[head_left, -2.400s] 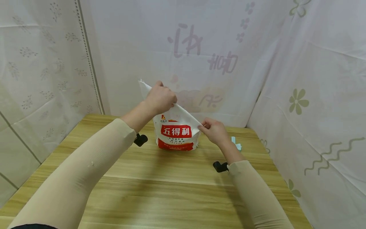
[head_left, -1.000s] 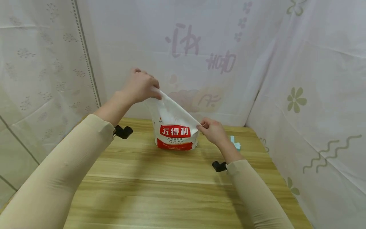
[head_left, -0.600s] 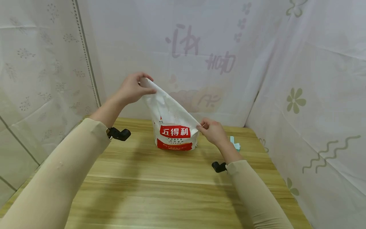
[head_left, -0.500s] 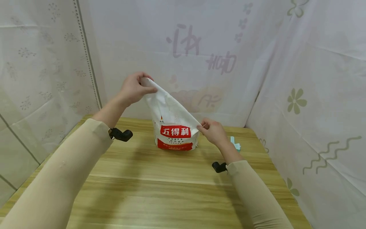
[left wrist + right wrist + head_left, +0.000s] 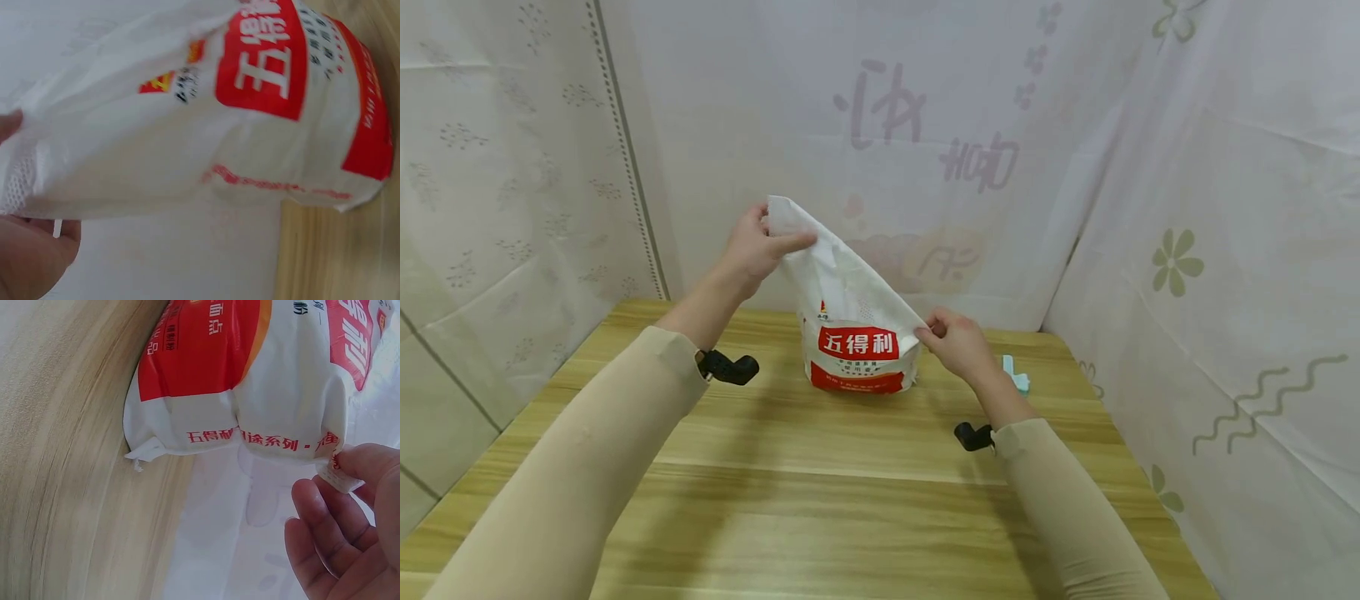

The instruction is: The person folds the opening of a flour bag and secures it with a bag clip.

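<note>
A white bag (image 5: 859,342) with red printed panels and white lettering stands upright on its base on the wooden table (image 5: 820,533). The lower body bulges; the upper section is flattened. The top edge slopes from a raised corner, gripped by the left hand (image 5: 757,248), to a low corner, pinched by the right hand (image 5: 961,346).

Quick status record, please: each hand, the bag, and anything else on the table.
Left hand: grips the raised top corner
Right hand: pinches the lower top corner
Bag: white with red print, base on the table, top edge sloping down toward the right hand
Other item: small pale-green object beyond the right wrist, partly hidden, identity unclear
</note>
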